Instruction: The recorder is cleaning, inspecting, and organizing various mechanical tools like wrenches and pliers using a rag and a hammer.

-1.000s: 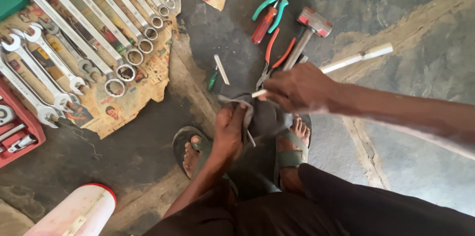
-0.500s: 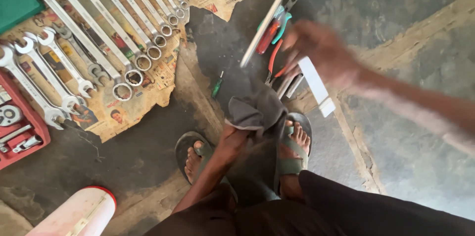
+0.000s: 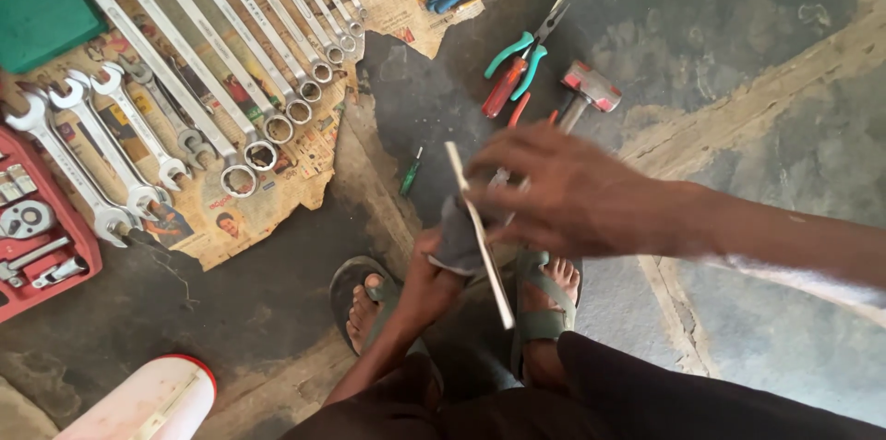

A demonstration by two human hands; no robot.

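Your hands meet just above your sandalled feet: your left hand (image 3: 434,278) is closed around a bunched grey rag (image 3: 459,235), and your right hand (image 3: 563,191) is curled, fingers partly bent, over a thin pale flat strip (image 3: 480,235) that runs slantwise through the rag. Motion blur hides the right fingertips, so you cannot tell exactly how tightly they pinch the strip, though it does look held.

That strip sits against the rag, its lower end pointing toward your right sandal (image 3: 543,297) and its upper end up toward the tools. It looks light, narrow and fairly stiff, probably with thin edges, so a grip on the flat faces near the middle, cushioned by the rag, seems safest. The rag itself is soft and limp and will bunch wherever you squeeze.

Taking the rag as your mark: just beyond it lies a small green screwdriver (image 3: 410,173) on the dark floor (image 3: 277,292). Farther beyond are 2 pliers, teal-handled (image 3: 524,52) and red-handled (image 3: 503,89), with a hammer (image 3: 586,89) beside them. Left of the rag a row of long spanners (image 3: 231,61) rests on torn newspaper (image 3: 268,209), and farther left stands a red socket tray (image 3: 37,237).
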